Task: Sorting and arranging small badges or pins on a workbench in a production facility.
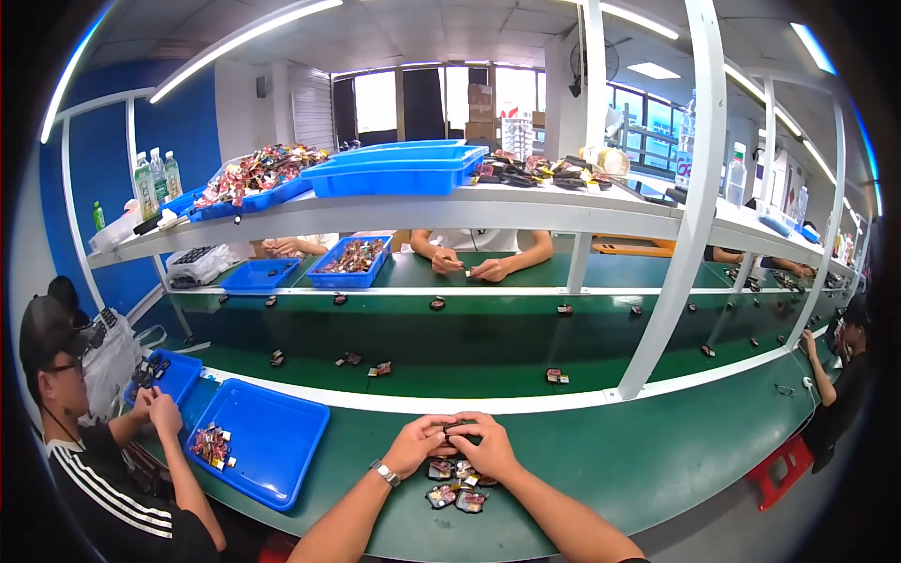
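Part (pixel 451 429), small and dark, sits pinched between your left hand (pixel 419 448) and right hand (pixel 484 447), just beyond a cluster of similar pieces (pixel 458 486). Your green bench (pixel 619 460) carries a blue tray (pixel 277 427) at left, with bright windows (pixel 375 101) far behind.

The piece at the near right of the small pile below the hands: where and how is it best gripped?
Probably by the dark outer edge of that piece, with the right hand coming from the near right: that side looks free, while other pieces crowd its far side.
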`<action>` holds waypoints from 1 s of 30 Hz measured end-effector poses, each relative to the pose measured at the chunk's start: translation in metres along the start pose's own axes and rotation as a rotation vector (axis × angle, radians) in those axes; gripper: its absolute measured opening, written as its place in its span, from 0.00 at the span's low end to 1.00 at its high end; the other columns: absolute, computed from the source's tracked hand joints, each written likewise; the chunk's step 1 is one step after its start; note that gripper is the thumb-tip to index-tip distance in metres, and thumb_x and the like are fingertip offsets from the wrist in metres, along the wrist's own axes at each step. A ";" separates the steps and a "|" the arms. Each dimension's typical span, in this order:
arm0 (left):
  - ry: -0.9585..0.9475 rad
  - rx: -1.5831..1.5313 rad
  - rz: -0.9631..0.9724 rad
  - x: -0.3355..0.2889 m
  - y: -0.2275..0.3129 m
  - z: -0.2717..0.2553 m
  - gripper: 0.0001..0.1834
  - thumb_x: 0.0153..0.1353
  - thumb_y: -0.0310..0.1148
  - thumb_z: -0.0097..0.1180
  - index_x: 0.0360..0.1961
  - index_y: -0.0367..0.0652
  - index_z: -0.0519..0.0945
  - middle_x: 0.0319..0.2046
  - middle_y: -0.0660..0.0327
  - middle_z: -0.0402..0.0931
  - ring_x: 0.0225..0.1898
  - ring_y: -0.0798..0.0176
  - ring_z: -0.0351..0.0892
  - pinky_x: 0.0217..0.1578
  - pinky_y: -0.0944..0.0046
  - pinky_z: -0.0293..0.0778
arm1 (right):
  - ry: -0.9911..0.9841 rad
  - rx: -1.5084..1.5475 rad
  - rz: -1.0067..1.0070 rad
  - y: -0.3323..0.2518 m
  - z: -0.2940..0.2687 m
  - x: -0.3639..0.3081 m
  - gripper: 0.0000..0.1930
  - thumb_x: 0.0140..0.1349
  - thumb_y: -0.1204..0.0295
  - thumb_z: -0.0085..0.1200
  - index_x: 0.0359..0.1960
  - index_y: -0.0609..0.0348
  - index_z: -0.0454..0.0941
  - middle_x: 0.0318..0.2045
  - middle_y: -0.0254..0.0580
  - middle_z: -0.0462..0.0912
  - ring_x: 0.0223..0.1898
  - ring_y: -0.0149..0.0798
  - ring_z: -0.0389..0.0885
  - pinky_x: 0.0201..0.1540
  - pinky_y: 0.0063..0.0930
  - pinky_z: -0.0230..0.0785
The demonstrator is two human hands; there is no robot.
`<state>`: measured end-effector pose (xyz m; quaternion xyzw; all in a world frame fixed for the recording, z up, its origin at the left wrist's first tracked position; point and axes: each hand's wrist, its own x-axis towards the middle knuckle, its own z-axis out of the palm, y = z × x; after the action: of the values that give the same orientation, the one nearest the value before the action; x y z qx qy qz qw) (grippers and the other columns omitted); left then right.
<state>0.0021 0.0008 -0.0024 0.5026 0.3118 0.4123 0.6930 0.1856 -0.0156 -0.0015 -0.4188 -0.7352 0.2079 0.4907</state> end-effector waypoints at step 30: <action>-0.027 -0.131 0.057 0.002 -0.009 -0.005 0.17 0.66 0.25 0.51 0.56 0.35 0.69 0.50 0.50 0.75 0.51 0.57 0.78 0.52 0.57 0.79 | 0.038 0.036 0.014 -0.008 -0.001 0.001 0.08 0.51 0.74 0.62 0.35 0.52 0.85 0.52 0.40 0.79 0.55 0.47 0.74 0.59 0.38 0.67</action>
<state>0.0012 0.0032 -0.0127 0.4703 0.2602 0.4445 0.7167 0.1831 -0.0199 0.0052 -0.4190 -0.7190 0.2166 0.5105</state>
